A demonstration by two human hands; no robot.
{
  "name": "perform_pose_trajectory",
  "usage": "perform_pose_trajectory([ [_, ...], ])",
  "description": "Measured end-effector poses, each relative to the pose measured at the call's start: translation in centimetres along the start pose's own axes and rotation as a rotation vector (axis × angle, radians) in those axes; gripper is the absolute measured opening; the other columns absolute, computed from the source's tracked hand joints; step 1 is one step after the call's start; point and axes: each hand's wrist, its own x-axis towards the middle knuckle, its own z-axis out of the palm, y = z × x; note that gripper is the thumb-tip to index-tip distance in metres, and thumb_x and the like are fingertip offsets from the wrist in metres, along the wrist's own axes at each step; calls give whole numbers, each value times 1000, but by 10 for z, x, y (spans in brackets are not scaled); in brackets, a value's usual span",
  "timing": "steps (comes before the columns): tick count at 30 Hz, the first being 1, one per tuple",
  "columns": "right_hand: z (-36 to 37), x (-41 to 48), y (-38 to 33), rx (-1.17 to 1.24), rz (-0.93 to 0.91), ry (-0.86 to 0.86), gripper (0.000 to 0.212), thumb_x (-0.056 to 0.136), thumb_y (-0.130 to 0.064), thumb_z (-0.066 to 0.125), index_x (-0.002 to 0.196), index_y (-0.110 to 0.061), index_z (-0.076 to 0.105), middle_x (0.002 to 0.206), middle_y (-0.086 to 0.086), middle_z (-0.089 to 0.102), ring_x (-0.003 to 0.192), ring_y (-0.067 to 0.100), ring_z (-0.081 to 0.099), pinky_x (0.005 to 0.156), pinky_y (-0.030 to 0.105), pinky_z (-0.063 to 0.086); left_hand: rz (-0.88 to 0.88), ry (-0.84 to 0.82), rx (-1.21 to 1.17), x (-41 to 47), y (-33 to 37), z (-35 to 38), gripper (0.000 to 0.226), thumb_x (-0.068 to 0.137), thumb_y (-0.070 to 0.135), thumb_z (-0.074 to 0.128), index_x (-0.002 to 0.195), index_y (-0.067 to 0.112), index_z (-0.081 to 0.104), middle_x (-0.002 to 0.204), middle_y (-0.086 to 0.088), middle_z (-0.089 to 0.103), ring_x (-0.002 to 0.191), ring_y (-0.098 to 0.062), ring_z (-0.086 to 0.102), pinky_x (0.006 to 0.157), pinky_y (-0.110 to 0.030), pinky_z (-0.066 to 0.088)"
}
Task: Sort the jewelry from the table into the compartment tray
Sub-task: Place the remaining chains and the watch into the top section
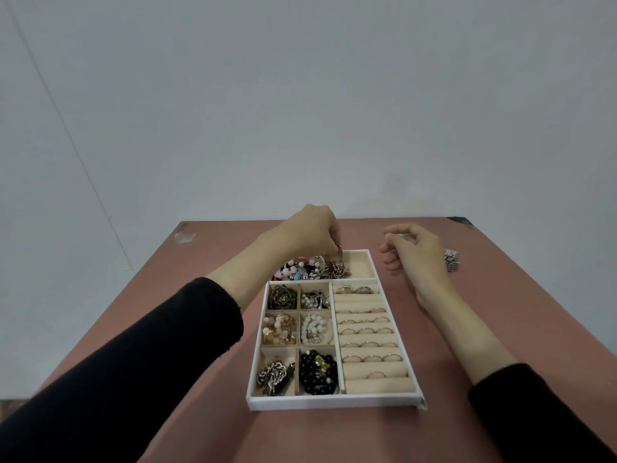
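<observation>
Left hand (pixel 312 228): pinching dark metal chain (pixel 338 264), lowered into compartment tray (pixel 334 403), far long compartment, beside bead pile (pixel 298 270). Right hand (pixel 409 250): curled, possibly pinching small piece; cannot tell. Risk: chain tangling with beads. Nearby: silver trinket (pixel 451 260) unsorted on table (pixel 217 422), behind right hand.

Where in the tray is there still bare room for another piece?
The right end of the far long compartment, between the chain pile under the left hand and the tray wall. The nearest ring roll is bare too. All six small square compartments are crowded, though the near-left one shows bare floor.
</observation>
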Motion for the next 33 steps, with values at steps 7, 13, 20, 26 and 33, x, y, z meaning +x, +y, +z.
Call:
perform_pose_trajectory([
  [7,-1,0,-1,-9,3,6,18,88,-5,50,81,-19,59,69,6,61,50,15,49,50,28,40,-11,-70,87,-2,-1,6,15,77,5,65,89,11,72,89,-5,71,77,-17,64,68,-28,52],
  [13,-7,3,-7,26,-4,37,17,89,-4,49,83,-17,59,68,4,60,51,15,48,50,28,40,-32,-142,88,-11,2,-1,38,79,-1,46,97,18,74,73,5,64,57,-4,47,53,-18,39],
  [20,-47,28,-12,-127,-30,130,17,82,-4,54,81,-17,66,71,0,61,58,14,53,56,25,45,-13,116,-250,-33,-11,10,32,83,4,50,97,24,71,84,5,63,57,-13,61,43,-11,40],
  [26,-75,47,-19,-803,-134,-200,3,77,-27,68,75,-28,68,78,-11,66,76,7,58,71,24,45,20,291,-352,-38,-22,28,27,85,13,53,96,31,70,110,5,62,91,-12,59,76,-26,49],
  [33,-64,44,-19,-1163,-209,-327,26,70,-43,73,81,-23,64,76,-13,57,79,12,52,64,31,39,2,320,-400,-34,-17,33,29,84,10,53,93,31,71,109,5,63,94,-11,57,69,-21,42],
])
